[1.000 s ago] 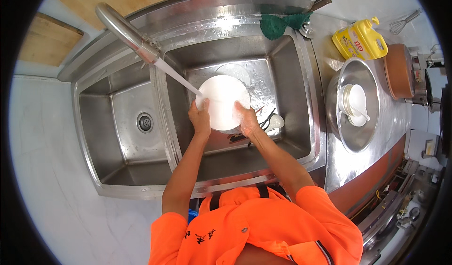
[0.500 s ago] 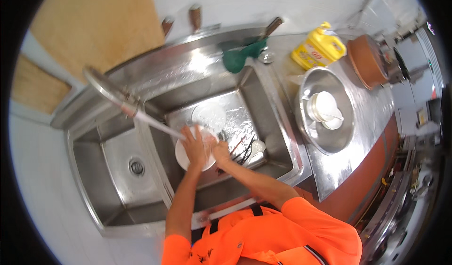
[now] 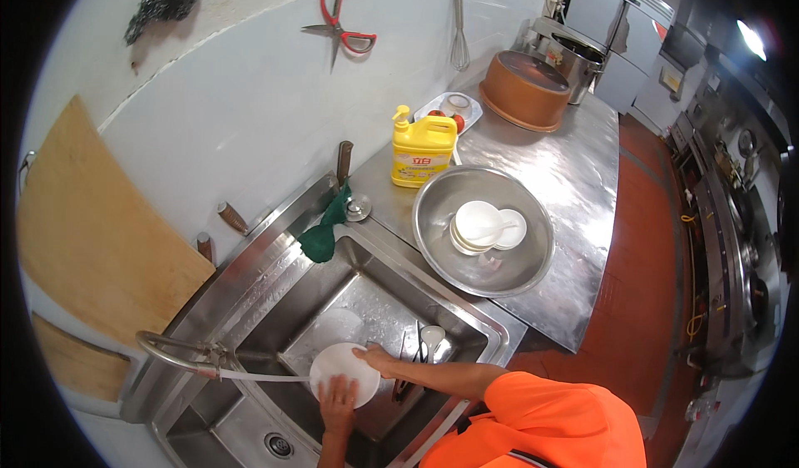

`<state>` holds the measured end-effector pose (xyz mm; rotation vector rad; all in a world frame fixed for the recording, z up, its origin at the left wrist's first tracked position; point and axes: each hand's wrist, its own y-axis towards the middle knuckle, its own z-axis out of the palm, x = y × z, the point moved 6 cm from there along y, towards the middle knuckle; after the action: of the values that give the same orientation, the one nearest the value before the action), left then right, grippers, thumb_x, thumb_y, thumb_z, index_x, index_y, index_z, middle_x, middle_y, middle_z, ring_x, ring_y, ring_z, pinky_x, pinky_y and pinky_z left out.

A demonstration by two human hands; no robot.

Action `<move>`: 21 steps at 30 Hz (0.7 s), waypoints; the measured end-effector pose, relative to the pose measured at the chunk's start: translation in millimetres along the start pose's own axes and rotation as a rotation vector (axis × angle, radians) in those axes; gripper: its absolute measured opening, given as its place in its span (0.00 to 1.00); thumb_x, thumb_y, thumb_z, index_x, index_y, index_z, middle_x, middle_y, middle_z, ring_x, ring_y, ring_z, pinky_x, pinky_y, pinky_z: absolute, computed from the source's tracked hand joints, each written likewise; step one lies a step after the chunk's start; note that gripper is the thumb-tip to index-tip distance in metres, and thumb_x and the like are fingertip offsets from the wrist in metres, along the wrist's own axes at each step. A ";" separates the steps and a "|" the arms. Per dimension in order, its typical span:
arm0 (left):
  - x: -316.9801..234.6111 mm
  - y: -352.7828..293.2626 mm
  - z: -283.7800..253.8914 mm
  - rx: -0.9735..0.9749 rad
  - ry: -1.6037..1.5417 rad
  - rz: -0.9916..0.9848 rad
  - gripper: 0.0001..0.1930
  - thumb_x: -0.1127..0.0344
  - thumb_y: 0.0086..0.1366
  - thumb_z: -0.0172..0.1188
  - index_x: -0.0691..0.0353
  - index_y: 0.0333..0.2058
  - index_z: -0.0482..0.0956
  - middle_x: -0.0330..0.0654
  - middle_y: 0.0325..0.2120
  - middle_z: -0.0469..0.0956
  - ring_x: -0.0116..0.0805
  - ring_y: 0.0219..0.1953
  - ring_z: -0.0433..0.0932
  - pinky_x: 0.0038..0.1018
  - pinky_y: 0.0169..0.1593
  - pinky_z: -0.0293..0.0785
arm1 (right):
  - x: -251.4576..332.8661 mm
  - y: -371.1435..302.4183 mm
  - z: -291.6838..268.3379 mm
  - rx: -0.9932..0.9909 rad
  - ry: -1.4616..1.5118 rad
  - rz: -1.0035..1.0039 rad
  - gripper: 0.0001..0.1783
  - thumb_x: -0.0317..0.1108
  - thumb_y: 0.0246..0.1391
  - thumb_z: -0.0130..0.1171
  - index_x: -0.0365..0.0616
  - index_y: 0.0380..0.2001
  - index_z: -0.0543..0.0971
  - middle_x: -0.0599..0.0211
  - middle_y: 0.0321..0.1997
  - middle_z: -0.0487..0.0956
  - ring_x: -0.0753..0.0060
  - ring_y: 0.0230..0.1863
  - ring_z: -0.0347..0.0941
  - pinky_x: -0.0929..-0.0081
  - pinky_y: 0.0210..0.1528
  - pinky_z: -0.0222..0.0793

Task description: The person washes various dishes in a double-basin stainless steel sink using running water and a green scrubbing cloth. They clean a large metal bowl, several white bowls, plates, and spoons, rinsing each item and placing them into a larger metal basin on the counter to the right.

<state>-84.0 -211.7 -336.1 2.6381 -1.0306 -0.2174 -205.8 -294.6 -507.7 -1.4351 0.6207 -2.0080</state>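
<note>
Over the larger sink basin (image 3: pixel 291 335), a white plate (image 3: pixel 333 358) is tilted with its round face toward me. My right hand (image 3: pixel 379 361) grips its right rim, fingers closed round the edge. My left hand (image 3: pixel 338 397) lies flat against the plate's lower part, fingers spread. Water runs from the curved faucet (image 3: pixel 179 358) in a stream that reaches the plate's left side. Behind it, a pale round dish (image 3: pixel 339 325) rests on the basin floor. To the right of my right hand lie a white spoon (image 3: pixel 432 335) and several dark chopsticks (image 3: pixel 405 372), partly hidden by my forearm.
A steel bowl (image 3: pixel 533 268) holding white dishes stands on the metal counter (image 3: pixel 558 302), near a yellow detergent jug (image 3: pixel 420 156) and a brown lidded pot (image 3: pixel 524 94). A green cloth (image 3: pixel 319 242) hangs over the sink's back edge. Red-handled scissors (image 3: pixel 336 27) hang on the wall.
My view has swung right and up, so the sink sits lower left. The plate has tilted to show its face. My left hand has slid down it; my right hand still grips the rim.
</note>
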 end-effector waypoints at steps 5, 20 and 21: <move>24.9 -8.5 -4.1 -0.094 -0.508 -0.567 0.15 0.78 0.46 0.54 0.67 0.37 0.77 0.53 0.36 0.77 0.46 0.40 0.77 0.33 0.45 0.71 | 52.4 -32.2 50.6 0.184 -0.218 0.245 0.26 0.51 0.55 0.46 0.33 0.37 0.74 0.55 0.32 0.75 0.62 0.26 0.73 0.62 0.22 0.70; 44.7 -99.2 144.4 -0.654 -2.171 -1.675 0.19 0.69 0.57 0.51 0.66 0.48 0.69 0.47 0.47 0.71 0.47 0.49 0.69 0.41 0.56 0.63 | 1.5 -9.3 35.3 0.218 0.059 -0.071 0.28 0.37 0.35 0.67 0.30 0.41 0.74 0.52 0.39 0.77 0.63 0.40 0.74 0.72 0.41 0.71; 40.1 -101.1 151.0 -0.672 -2.171 -1.674 0.19 0.68 0.58 0.51 0.66 0.49 0.69 0.47 0.48 0.70 0.46 0.49 0.69 0.40 0.56 0.63 | -1.7 -9.2 34.0 0.173 0.052 -0.078 0.26 0.34 0.35 0.66 0.31 0.40 0.75 0.53 0.38 0.77 0.63 0.40 0.74 0.72 0.41 0.71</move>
<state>-27.6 -201.9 -513.1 0.8705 1.2711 -2.9138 -174.9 -288.0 -492.1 -1.3259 0.4066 -2.1099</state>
